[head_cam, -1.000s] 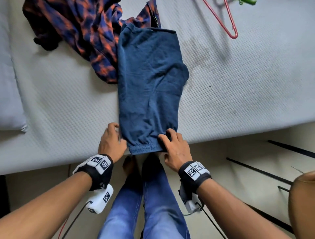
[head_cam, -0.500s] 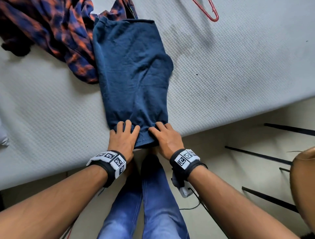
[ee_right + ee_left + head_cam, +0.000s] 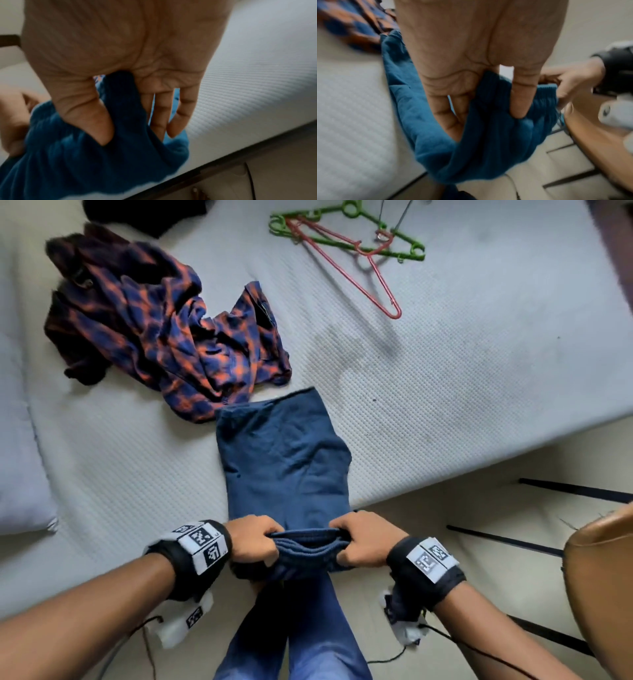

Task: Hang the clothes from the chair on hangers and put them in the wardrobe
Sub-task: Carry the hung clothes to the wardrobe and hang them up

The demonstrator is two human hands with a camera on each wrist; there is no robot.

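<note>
Head view: blue garment [image 3: 286, 470] lies flat on the white mattress [image 3: 445, 392], long axis running from the near bed edge away toward the plaid shirt [image 3: 164, 333]. Its ribbed hem points at the person and hangs just off the mattress edge; the far end stops just short of the plaid shirt, possibly touching its lowest fold, cannot tell.

Left hand [image 3: 255, 539] clenched on the left end of the hem; right hand [image 3: 364, 541] clenched on the right end. The hem is bunched and stretched between the two fists, lifted off the bed.

Only the head view shows the far side of the bed: a red hanger [image 3: 359, 273] lying across a green hanger [image 3: 346, 229], touching, well apart from the garment. A dark cloth [image 3: 144, 213] at the top edge, a pillow [image 3: 20, 460] at left, a brown chair back [image 3: 603, 583] at right, the person's jeans [image 3: 294, 628] below.

Left wrist view adds the grip from the palm side: thumb [image 3: 521, 94] pressed into the ribbing, fingers [image 3: 452, 121] tucked behind the cloth. The picture is blurred.

Right wrist view shows the same on its side: thumb [image 3: 89, 116] over the hem, fingers [image 3: 171, 112] behind it, dark bed frame [image 3: 197, 174] under the mattress edge.
</note>
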